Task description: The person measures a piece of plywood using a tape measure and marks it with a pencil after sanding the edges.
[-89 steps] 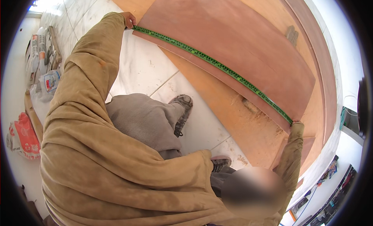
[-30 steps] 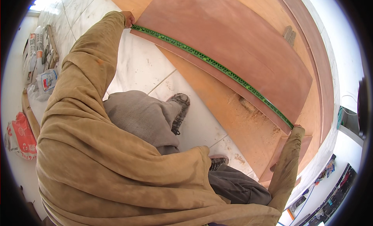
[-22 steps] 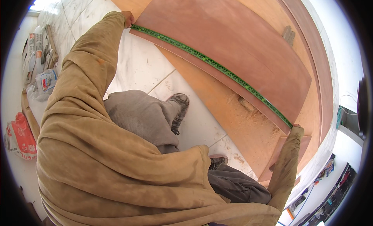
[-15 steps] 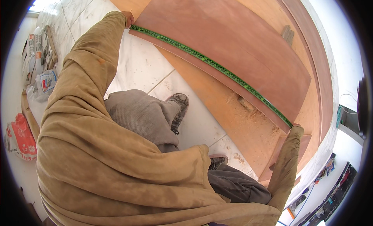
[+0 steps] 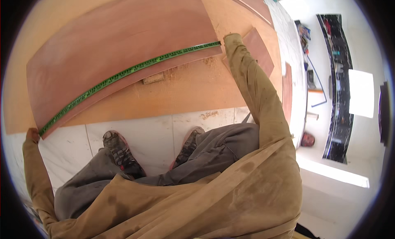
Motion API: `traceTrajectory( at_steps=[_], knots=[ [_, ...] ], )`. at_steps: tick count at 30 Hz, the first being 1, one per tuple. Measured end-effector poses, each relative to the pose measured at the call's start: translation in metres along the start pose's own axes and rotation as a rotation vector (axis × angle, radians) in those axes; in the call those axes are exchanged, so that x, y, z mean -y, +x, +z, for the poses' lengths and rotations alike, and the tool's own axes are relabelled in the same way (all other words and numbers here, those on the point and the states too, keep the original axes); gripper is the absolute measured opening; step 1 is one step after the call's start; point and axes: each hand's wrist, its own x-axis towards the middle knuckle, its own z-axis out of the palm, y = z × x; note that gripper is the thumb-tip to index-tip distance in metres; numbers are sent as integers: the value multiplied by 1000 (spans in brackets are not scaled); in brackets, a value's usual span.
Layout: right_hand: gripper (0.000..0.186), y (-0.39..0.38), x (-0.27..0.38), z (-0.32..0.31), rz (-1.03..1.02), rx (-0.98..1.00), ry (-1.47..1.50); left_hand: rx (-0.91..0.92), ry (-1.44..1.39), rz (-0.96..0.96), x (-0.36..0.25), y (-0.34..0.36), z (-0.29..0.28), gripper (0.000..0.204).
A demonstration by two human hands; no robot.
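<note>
A green measuring tape with black markings lies stretched along the near edge of a reddish-brown board. At its left end, my left hand is closed on the tape by the board's corner. My right hand is beside the tape's other end, at the board's right edge. Its fingers are almost wholly hidden by the tan sleeve, so their grip does not show.
Under the board is a larger, lighter wooden sheet with sawdust. A small wood block shows at the board's near edge. Smaller reddish-brown offcuts lie at the right. My shoes stand on white tiles.
My view has swung to the right, so the board and tape appear farther left and turned. The tape still runs along the board's near edge, with my hands near its two ends.
</note>
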Motion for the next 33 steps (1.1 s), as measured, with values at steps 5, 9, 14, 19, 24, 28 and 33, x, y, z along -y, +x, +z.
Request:
traceTrajectory(
  at_steps=[5, 9, 14, 19, 24, 28, 33],
  knots=[
    [43, -6, -16, -4, 354, -471, 294, 8, 305, -298, -35, -28, 20, 24],
    [38, -31, -12, 0, 323, -336, 766, -41, 326, -214, -15, -49, -11, 21],
    [22, -72, -17, -11, 228, -125, 1196, -26, 350, -144, -24, -19, -3, 20],
    [18, -79, 15, -7, 319, -191, 1429, -89, 456, -84, -6, -34, -30, 20],
    [12, -64, 19, 3, 438, -151, 1339, -4, 447, -197, -36, -22, -1, 21],
    [8, -31, 48, 27, 408, -36, 1359, -64, 457, -183, 13, -62, -37, 22],
    [8, -15, -4, 56, 202, -142, 1231, -42, 478, -85, -18, -16, -14, 23]
  ],
)
